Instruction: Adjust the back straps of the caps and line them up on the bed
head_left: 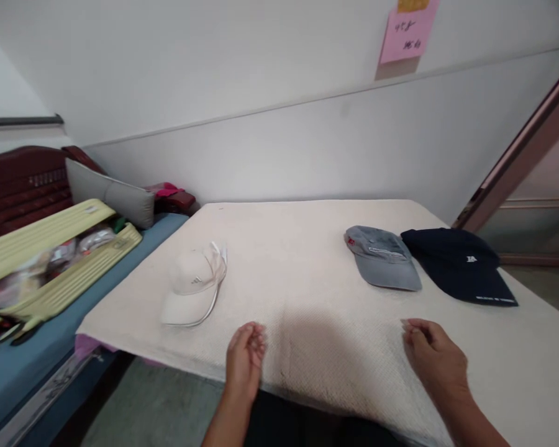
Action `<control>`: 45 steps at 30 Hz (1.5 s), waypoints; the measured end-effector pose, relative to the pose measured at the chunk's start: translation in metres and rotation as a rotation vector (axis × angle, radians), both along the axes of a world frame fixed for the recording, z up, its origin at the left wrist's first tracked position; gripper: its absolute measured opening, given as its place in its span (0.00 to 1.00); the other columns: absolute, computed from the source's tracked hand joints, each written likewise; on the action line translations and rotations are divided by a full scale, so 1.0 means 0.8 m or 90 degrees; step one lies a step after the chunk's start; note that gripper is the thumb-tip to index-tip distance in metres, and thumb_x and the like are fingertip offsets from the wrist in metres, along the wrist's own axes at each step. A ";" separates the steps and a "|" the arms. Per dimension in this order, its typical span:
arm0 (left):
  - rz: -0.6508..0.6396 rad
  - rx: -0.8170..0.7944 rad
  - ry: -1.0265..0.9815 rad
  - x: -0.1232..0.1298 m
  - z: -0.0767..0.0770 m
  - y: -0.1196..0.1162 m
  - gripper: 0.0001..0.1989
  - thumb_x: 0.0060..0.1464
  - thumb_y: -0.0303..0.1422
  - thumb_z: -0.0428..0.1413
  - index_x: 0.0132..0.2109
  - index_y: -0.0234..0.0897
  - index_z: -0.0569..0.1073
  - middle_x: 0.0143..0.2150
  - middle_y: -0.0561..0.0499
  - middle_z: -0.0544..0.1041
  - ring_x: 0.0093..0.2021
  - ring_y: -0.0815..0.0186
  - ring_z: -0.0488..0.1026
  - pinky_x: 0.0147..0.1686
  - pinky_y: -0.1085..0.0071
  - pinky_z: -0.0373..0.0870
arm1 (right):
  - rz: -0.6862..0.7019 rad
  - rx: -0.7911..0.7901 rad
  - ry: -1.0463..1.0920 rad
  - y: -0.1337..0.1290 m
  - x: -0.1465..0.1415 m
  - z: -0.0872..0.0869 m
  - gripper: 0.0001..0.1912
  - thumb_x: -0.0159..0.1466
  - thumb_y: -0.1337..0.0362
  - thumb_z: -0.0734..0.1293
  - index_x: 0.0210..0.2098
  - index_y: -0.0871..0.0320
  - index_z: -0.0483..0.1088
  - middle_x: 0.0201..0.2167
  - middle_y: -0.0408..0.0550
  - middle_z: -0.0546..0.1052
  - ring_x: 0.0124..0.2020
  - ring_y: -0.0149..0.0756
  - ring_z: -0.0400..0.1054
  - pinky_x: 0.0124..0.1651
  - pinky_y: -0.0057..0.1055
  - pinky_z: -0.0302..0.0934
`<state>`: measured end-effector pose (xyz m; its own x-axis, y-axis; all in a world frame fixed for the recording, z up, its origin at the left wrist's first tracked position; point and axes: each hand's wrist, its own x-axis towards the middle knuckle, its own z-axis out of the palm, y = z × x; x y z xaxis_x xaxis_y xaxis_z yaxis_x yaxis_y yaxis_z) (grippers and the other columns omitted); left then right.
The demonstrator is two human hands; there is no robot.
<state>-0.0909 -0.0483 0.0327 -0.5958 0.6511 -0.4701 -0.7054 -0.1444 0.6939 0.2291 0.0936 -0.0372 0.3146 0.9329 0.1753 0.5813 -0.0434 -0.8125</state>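
A white cap (193, 285) lies on the left part of the cream-covered table (284, 248), its brim toward the front. On the right side sit a grey-blue cap (382, 257) and, beside it, a navy cap (461, 264) with small white lettering. My left hand (246, 357) is over the front edge, lower right of the white cap, fingers curled with nothing visible in them. My right hand (433, 354) is at the front right, below the two darker caps, fingers curled inward and touching neither cap; nothing shows in it.
At the left is a blue-covered bed (153, 248) with a grey cushion (116, 192) and a yellow-green slatted item (69, 230) beside bagged things. A pink note (407, 34) hangs on the white wall behind the table. A reddish-brown frame (517, 149) stands at the right.
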 end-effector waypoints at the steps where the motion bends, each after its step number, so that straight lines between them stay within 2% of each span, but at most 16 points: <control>1: 0.029 -0.011 0.010 -0.022 0.001 -0.010 0.05 0.53 0.20 0.53 0.31 0.31 0.72 0.27 0.48 0.76 0.22 0.74 0.71 0.21 0.80 0.68 | 0.022 -0.012 -0.026 0.003 0.002 -0.002 0.12 0.54 0.58 0.62 0.35 0.55 0.71 0.33 0.49 0.78 0.33 0.42 0.72 0.38 0.37 0.63; 7: 0.192 -0.079 0.058 -0.147 0.004 -0.052 0.10 0.57 0.20 0.50 0.29 0.32 0.71 0.25 0.52 0.74 0.27 0.74 0.73 0.29 0.80 0.72 | 0.049 -0.037 -0.072 0.009 0.002 -0.004 0.13 0.53 0.58 0.60 0.35 0.56 0.70 0.33 0.50 0.78 0.33 0.45 0.71 0.37 0.37 0.60; 10: 0.217 -0.111 0.069 -0.183 0.003 -0.056 0.05 0.58 0.28 0.53 0.39 0.32 0.72 0.35 0.51 0.75 0.31 0.70 0.73 0.29 0.72 0.73 | 0.054 -0.033 -0.085 0.006 -0.001 0.002 0.13 0.53 0.58 0.60 0.34 0.55 0.70 0.34 0.49 0.78 0.33 0.45 0.71 0.37 0.36 0.60; 13: 0.210 -0.135 0.075 -0.198 0.003 -0.055 0.08 0.58 0.32 0.54 0.43 0.33 0.71 0.38 0.50 0.75 0.31 0.69 0.73 0.29 0.70 0.73 | 0.054 -0.044 -0.095 0.006 -0.001 0.006 0.13 0.53 0.58 0.60 0.35 0.55 0.70 0.34 0.49 0.78 0.34 0.44 0.70 0.37 0.36 0.60; 15: 0.201 -0.143 0.080 -0.202 0.006 -0.052 0.03 0.57 0.28 0.54 0.36 0.32 0.72 0.30 0.52 0.74 0.26 0.71 0.72 0.25 0.75 0.71 | 0.055 -0.051 -0.096 0.006 -0.001 0.007 0.13 0.53 0.58 0.60 0.35 0.55 0.71 0.34 0.49 0.78 0.34 0.44 0.70 0.38 0.35 0.60; 17: 0.187 -0.135 0.087 -0.203 0.013 -0.048 0.04 0.55 0.25 0.55 0.31 0.31 0.71 0.23 0.52 0.73 0.23 0.70 0.72 0.23 0.77 0.71 | 0.058 -0.052 -0.096 0.007 -0.002 0.007 0.13 0.53 0.58 0.60 0.35 0.55 0.70 0.34 0.49 0.78 0.34 0.44 0.70 0.38 0.35 0.60; 24: 0.142 -0.002 0.093 -0.205 0.061 -0.012 0.08 0.54 0.19 0.52 0.29 0.31 0.71 0.24 0.49 0.76 0.25 0.68 0.75 0.31 0.73 0.76 | 0.058 -0.049 -0.089 0.002 -0.003 0.013 0.13 0.53 0.58 0.60 0.34 0.55 0.70 0.35 0.49 0.78 0.35 0.44 0.70 0.39 0.36 0.59; 29: 0.181 0.132 0.135 -0.166 0.083 0.001 0.09 0.54 0.20 0.50 0.32 0.33 0.73 0.27 0.52 0.78 0.30 0.72 0.76 0.37 0.76 0.75 | 0.000 -0.064 -0.005 0.011 -0.008 0.013 0.13 0.51 0.57 0.62 0.32 0.55 0.71 0.30 0.50 0.77 0.31 0.44 0.69 0.35 0.37 0.59; 32: 0.155 0.189 0.160 -0.112 0.087 0.002 0.07 0.50 0.21 0.56 0.36 0.34 0.76 0.33 0.51 0.80 0.33 0.69 0.76 0.36 0.74 0.76 | -0.035 -0.064 0.219 0.011 -0.050 0.030 0.13 0.48 0.58 0.64 0.31 0.59 0.71 0.24 0.49 0.75 0.27 0.41 0.68 0.30 0.34 0.59; 33: 0.137 0.205 0.166 -0.090 0.088 0.003 0.08 0.49 0.22 0.58 0.37 0.34 0.76 0.35 0.51 0.80 0.34 0.69 0.76 0.36 0.73 0.77 | 0.011 -0.070 0.313 0.007 -0.072 0.041 0.13 0.48 0.58 0.65 0.31 0.60 0.70 0.21 0.47 0.74 0.25 0.39 0.67 0.29 0.33 0.58; 35: 0.091 0.239 0.179 -0.042 0.089 0.005 0.12 0.47 0.24 0.60 0.41 0.37 0.76 0.39 0.51 0.81 0.35 0.67 0.76 0.34 0.71 0.77 | 0.179 -0.116 0.460 -0.004 -0.121 0.070 0.15 0.48 0.55 0.68 0.29 0.61 0.70 0.20 0.46 0.73 0.22 0.36 0.66 0.25 0.31 0.56; 37: 0.056 0.241 0.173 0.004 0.086 0.006 0.15 0.47 0.26 0.61 0.44 0.39 0.76 0.40 0.50 0.81 0.36 0.65 0.76 0.34 0.70 0.77 | 0.322 -0.181 0.633 -0.014 -0.165 0.102 0.19 0.51 0.50 0.69 0.31 0.61 0.71 0.24 0.48 0.75 0.24 0.35 0.68 0.27 0.29 0.58; 39: 0.021 0.221 0.166 0.043 0.076 0.005 0.17 0.47 0.28 0.62 0.47 0.40 0.75 0.40 0.50 0.81 0.38 0.64 0.77 0.36 0.69 0.77 | 0.405 -0.275 0.804 -0.018 -0.191 0.128 0.24 0.55 0.45 0.65 0.34 0.62 0.71 0.28 0.52 0.77 0.30 0.37 0.72 0.32 0.31 0.62; 41: -0.029 0.190 0.151 0.072 0.055 0.000 0.19 0.47 0.30 0.63 0.49 0.41 0.74 0.40 0.49 0.81 0.39 0.62 0.77 0.38 0.67 0.76 | 0.474 -0.300 0.924 -0.014 -0.193 0.142 0.27 0.59 0.42 0.60 0.36 0.61 0.71 0.30 0.54 0.78 0.33 0.39 0.73 0.37 0.34 0.63; 43: -0.102 0.141 0.121 0.089 0.025 -0.008 0.20 0.45 0.32 0.64 0.48 0.40 0.75 0.39 0.48 0.81 0.40 0.60 0.77 0.38 0.66 0.75 | 0.513 -0.268 0.984 -0.008 -0.178 0.139 0.27 0.61 0.43 0.57 0.40 0.60 0.71 0.33 0.53 0.78 0.37 0.41 0.73 0.41 0.37 0.63; 45: -0.209 0.081 0.081 0.097 -0.007 -0.017 0.18 0.41 0.32 0.67 0.43 0.38 0.78 0.36 0.47 0.82 0.39 0.58 0.77 0.40 0.64 0.74 | 0.500 -0.248 0.993 -0.004 -0.154 0.126 0.24 0.62 0.47 0.58 0.44 0.59 0.71 0.36 0.52 0.79 0.40 0.42 0.72 0.42 0.38 0.63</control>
<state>-0.0137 -0.0621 0.0271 -0.3938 0.8658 -0.3089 -0.6374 -0.0151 0.7704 0.1055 0.0906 0.0636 -0.5361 0.8417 -0.0647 -0.6613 -0.4664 -0.5875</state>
